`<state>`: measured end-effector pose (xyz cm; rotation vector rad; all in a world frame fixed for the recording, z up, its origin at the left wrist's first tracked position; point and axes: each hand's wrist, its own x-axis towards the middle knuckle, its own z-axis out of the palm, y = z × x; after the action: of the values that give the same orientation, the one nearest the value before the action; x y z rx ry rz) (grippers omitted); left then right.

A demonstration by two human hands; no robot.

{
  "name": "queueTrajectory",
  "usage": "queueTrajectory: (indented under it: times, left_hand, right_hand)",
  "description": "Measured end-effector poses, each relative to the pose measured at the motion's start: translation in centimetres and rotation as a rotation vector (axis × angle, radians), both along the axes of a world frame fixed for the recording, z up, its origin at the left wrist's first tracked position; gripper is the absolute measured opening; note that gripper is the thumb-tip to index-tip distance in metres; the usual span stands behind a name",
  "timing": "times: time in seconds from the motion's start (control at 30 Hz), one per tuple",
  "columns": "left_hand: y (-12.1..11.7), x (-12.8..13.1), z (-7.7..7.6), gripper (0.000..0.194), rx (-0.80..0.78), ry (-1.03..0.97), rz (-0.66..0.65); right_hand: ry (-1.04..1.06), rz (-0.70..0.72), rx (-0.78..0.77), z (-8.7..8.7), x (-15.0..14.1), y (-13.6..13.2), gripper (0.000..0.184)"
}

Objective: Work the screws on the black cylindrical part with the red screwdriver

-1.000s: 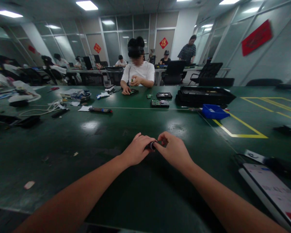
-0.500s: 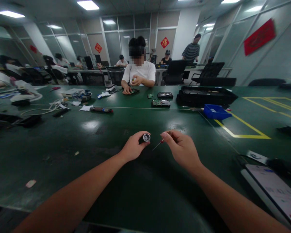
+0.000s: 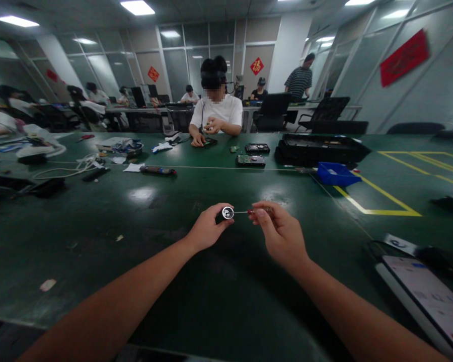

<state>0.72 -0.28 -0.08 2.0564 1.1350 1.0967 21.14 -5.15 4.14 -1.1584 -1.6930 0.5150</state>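
Above the middle of the green table (image 3: 166,281), my left hand (image 3: 208,229) is wrapped round a black cylinder (image 3: 227,213) with a bright metal rim. Its round end faces me, and small parts show inside; the rest of its body is hidden by my fingers. My right hand (image 3: 283,229) grips a small screwdriver (image 3: 242,212) by its reddish handle. The thin shaft points left, and its tip is at the rim of the cylinder's end. Whether the tip touches anything inside I cannot tell.
Across the table a person in white (image 3: 216,113) handles small parts. Hard drives (image 3: 251,160), a black case (image 3: 320,149) and a blue bin (image 3: 336,174) lie beyond my hands. A dark tool (image 3: 158,171) is left of them; a phone-like device (image 3: 425,296) is near right.
My right hand has turned the screwdriver from pointing down-left to nearly level, bringing its tip to the cylinder's end. My left hand stays in place.
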Motion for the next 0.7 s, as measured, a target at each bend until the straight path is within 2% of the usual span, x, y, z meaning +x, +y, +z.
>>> queueTrajectory:
  times: [0.27,0.47,0.7]
  left_hand:
    - [0.11,-0.12,-0.22,0.034,0.019,0.023,-0.003]
    - [0.20,-0.09,-0.41,0.034,0.036,0.039,0.001]
    - [0.10,-0.09,-0.27,0.035,0.041,0.049,0.000]
  right_hand:
    - [-0.115,-0.121,0.087,0.61,-0.04,-0.08,0.026]
    - [-0.058,-0.039,0.052,0.28,-0.04,-0.03,0.025]
    - [-0.067,-0.143,0.056,0.42,0.08,0.34,0.026]
